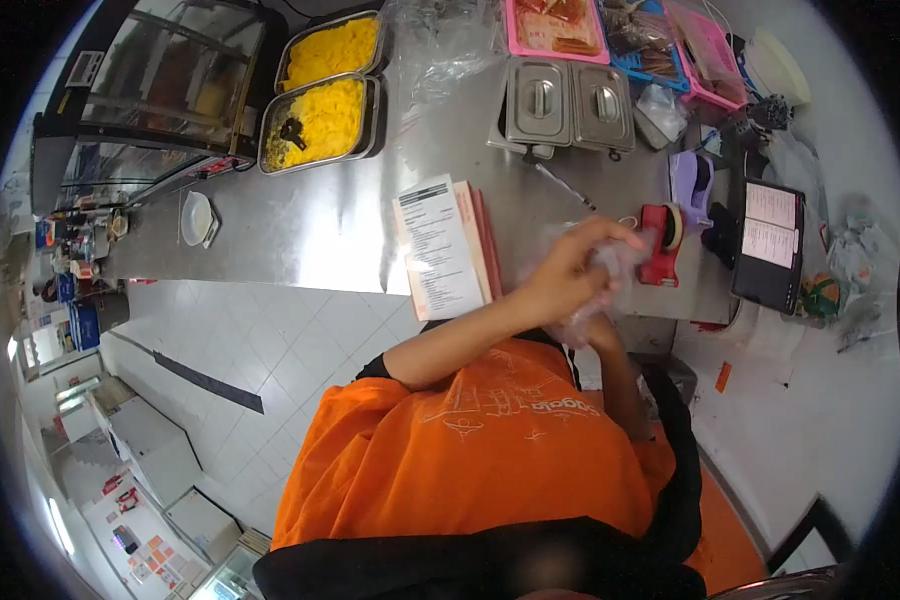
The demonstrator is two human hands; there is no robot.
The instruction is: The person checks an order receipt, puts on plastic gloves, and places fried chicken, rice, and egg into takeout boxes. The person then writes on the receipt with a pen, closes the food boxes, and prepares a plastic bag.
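My left hand [565, 278] is closed on a clear plastic bag [618, 262], its thumb and index finger curled toward the red tape dispenser. Below it, close to my body, my right hand [598, 328] grips the lower part of the same bag. The left hand and the crumpled plastic partly hide its fingers. What the bag contains, if anything, I cannot make out. Just right of the bag stands the red tape dispenser [658, 262] with a roll in it. A stack of printed menu sheets [445, 250] lies left of my hands, at the counter's front edge.
Behind the red dispenser is a purple tape dispenser [688, 188]; a dark tablet [770, 245] lies right. A pen [565, 187] rests before lidded steel containers [538, 105]. Steel trays of yellow food [320, 120] stand at back left by a glass display case [175, 80].
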